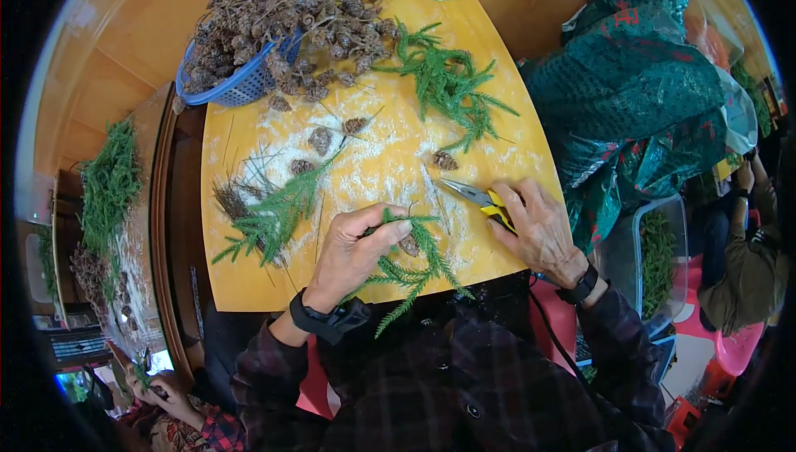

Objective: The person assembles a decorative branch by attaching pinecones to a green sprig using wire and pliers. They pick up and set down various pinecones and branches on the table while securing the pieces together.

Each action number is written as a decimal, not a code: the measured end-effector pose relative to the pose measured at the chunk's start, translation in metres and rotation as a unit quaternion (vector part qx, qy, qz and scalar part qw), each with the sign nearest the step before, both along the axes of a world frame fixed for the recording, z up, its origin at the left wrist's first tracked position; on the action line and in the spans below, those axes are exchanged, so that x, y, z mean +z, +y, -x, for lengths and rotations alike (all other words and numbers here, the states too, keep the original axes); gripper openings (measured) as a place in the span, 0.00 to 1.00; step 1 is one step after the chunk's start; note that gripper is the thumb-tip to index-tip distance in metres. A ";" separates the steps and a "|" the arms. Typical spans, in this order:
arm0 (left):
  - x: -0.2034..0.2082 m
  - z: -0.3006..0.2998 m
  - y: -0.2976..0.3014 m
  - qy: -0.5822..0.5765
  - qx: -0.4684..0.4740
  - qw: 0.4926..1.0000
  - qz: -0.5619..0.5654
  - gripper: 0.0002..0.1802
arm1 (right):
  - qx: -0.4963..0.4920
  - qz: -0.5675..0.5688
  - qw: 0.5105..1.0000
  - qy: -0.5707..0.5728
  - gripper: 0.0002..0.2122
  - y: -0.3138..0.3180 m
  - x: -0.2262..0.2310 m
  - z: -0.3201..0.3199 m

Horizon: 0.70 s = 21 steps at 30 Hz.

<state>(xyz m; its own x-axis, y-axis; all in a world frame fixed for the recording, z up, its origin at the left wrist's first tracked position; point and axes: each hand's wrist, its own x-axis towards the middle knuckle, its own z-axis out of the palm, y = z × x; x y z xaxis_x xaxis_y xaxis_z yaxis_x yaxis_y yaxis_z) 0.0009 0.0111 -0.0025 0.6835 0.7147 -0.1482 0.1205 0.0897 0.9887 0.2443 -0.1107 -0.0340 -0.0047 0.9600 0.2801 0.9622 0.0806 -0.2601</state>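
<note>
My left hand (350, 251) pinches a green artificial pine sprig (427, 265), whose needled branches hang down over the table's near edge. A brown pine cone (409, 245) sits among the branches close to my fingertips. Yellow-and-black long-nose pliers (466, 192) are gripped in my right hand (537, 224), low over the table's right side. Their jaws point left and away from me, towards a loose pine cone (444, 160). Where exactly the left fingers meet the stem is hidden.
White flakes dust the yellow table (356, 195). A blue basket (236, 83) heaped with cone branches stands at the far left. Green sprigs (448, 79) lie at the back; another sprig (282, 211) lies left. A green sack (622, 95) borders the right. Other people work at both sides.
</note>
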 end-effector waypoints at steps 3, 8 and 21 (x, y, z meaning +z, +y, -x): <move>0.000 0.001 0.002 0.016 0.014 0.999 0.031 0.10 | -0.007 -0.024 1.000 0.020 0.23 -0.004 -0.001 0.005; -0.007 0.004 0.004 0.015 0.018 0.999 0.023 0.09 | 0.058 -0.057 0.996 0.047 0.20 0.000 0.019 0.024; -0.006 0.004 0.006 0.010 0.021 1.000 0.002 0.09 | 0.069 -0.042 0.997 -0.012 0.21 0.012 0.024 0.025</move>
